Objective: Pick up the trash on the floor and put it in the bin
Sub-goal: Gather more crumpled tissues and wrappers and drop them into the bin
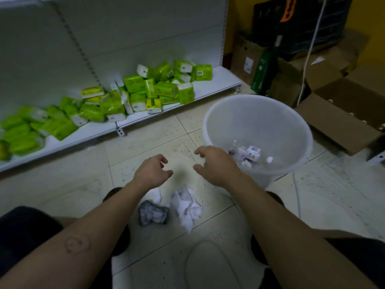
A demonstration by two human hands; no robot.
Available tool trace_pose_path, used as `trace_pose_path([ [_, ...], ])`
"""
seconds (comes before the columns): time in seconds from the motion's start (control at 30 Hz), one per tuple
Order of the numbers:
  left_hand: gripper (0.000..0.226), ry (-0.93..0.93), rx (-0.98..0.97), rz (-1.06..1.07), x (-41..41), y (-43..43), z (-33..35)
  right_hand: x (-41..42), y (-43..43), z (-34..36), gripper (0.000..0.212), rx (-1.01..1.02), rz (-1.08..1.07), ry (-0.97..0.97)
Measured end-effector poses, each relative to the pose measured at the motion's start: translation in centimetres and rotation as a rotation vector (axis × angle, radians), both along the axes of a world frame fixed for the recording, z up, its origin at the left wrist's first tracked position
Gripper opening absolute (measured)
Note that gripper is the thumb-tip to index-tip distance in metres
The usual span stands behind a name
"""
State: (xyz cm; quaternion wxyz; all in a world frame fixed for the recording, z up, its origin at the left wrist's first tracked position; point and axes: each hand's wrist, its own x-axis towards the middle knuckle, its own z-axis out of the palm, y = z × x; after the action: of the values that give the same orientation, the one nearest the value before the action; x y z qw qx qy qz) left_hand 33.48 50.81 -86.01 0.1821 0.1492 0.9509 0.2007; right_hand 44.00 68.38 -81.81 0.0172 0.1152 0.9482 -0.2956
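left hand (153, 172) spread, empty | right hand (214, 165) spread, empty | paper (186, 205) on floor, near of both hands, nearer left | bin (291, 113) right

Two empty hands: left hand (153, 174), right hand (216, 165). One translucent bin (291, 122). Floor trash: two white crumpled tissues (187, 205), one dark wad (153, 212). Green tissue packs (162, 88) too many to count.

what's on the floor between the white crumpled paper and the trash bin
Nothing: in the head view, only bare speckled tile separates the white crumpled paper from the bin. The right hand hovers above that gap, empty.
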Motion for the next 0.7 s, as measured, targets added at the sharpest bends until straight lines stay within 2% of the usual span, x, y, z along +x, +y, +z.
trace_pose_path([
  [0.17,0.049,-0.151,-0.063,0.079,-1.0,-5.0,-4.6,-0.5,-3.4,-7.8,0.044,0.082,0.182,-0.371],
  [0.27,0.055,-0.266,-0.105,0.103,-1.9,-6.5,-8.1,-0.7,-3.1,-11.5,0.043,-0.013,0.076,-0.522],
  [0.47,0.066,-0.441,-0.189,0.110,-4.0,-7.0,-15.5,-2.9,-3.8,-18.9,0.042,-0.186,-0.030,-0.632],
  [0.7,0.057,-0.423,-0.210,0.087,-8.6,-6.0,-23.8,-7.6,-4.1,-26.5,0.031,-0.231,-0.235,-0.576],
])
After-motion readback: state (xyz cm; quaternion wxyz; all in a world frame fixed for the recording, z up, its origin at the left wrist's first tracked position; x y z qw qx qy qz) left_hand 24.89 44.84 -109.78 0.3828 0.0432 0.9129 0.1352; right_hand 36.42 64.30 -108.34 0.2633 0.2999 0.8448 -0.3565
